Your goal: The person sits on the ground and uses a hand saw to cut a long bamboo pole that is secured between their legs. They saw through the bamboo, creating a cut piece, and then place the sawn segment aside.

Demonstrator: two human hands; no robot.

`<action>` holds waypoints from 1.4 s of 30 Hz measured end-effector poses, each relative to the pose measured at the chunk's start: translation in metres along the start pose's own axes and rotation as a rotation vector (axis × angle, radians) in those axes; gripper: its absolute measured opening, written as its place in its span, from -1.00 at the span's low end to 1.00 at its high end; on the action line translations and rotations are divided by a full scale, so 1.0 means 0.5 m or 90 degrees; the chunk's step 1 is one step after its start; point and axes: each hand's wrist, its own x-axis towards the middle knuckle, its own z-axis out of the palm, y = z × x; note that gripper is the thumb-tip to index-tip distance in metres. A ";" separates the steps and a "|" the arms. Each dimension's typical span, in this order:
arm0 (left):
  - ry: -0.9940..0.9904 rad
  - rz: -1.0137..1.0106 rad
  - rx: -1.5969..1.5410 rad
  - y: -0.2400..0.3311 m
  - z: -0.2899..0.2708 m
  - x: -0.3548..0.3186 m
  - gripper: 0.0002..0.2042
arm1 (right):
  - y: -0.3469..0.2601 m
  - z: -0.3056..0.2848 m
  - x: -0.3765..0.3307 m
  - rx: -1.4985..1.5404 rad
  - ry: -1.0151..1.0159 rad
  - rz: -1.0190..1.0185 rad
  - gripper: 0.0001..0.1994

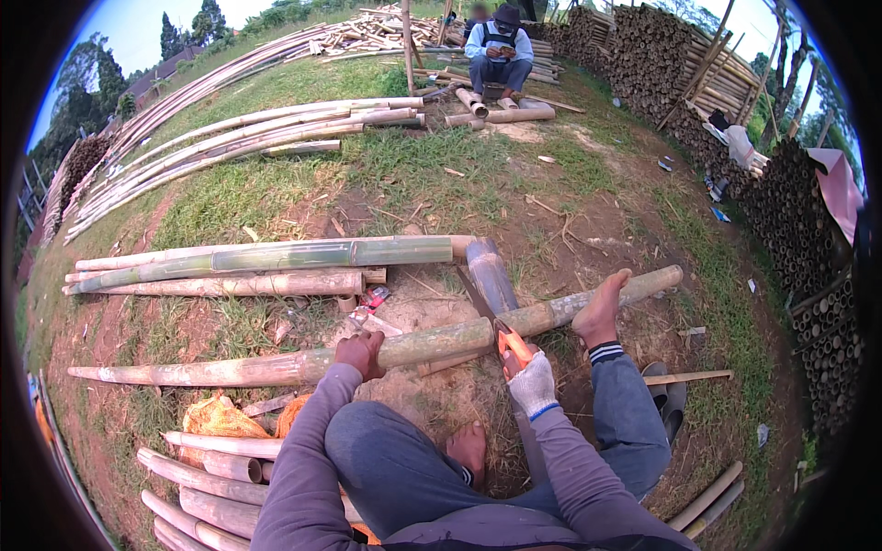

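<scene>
A long bamboo pole (276, 367) lies crosswise in front of me, over a dark log (492, 275) that runs away from me. My left hand (360, 354), bare, grips this pole left of the log. In a whitish knit glove, my right hand (531, 381) is closed round the orange handle of a handsaw (516, 344). The saw's dark blade appears to cross the pole beside the log and point away from me. How deep the blade sits in the bamboo I cannot tell. My bare right foot (602, 310) rests on the pole's right part.
Beyond lie a green bamboo pole (303, 257) and several others. Cut bamboo pieces (220, 505) and orange netting (220, 418) are at lower left. Sandals (669, 399) lie by my right leg. Another person (499, 50) sits far ahead; bamboo stacks (652, 60) line the right.
</scene>
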 end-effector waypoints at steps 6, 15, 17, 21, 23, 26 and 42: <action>0.004 0.002 -0.011 -0.002 0.003 0.001 -0.30 | -0.002 0.000 0.001 -0.016 0.008 -0.009 -0.61; -0.001 -0.003 -0.015 0.000 -0.002 0.000 -0.29 | 0.035 0.006 0.011 0.003 0.001 -0.076 -0.79; 0.006 -0.001 -0.017 -0.002 0.000 -0.002 -0.29 | 0.029 0.007 0.011 0.012 -0.003 -0.075 -0.80; -0.003 -0.005 -0.012 0.001 -0.006 -0.003 -0.30 | 0.025 0.005 0.010 0.005 -0.012 -0.059 -0.79; -0.004 -0.008 -0.011 0.003 -0.007 -0.003 -0.30 | 0.033 0.006 0.013 0.013 -0.013 -0.060 -0.78; 0.007 0.002 -0.014 0.004 -0.001 0.003 -0.30 | 0.056 0.007 0.018 0.032 0.001 -0.049 -0.72; -0.006 -0.002 -0.009 0.004 -0.005 0.000 -0.28 | 0.012 0.002 0.007 0.004 0.000 -0.050 -0.82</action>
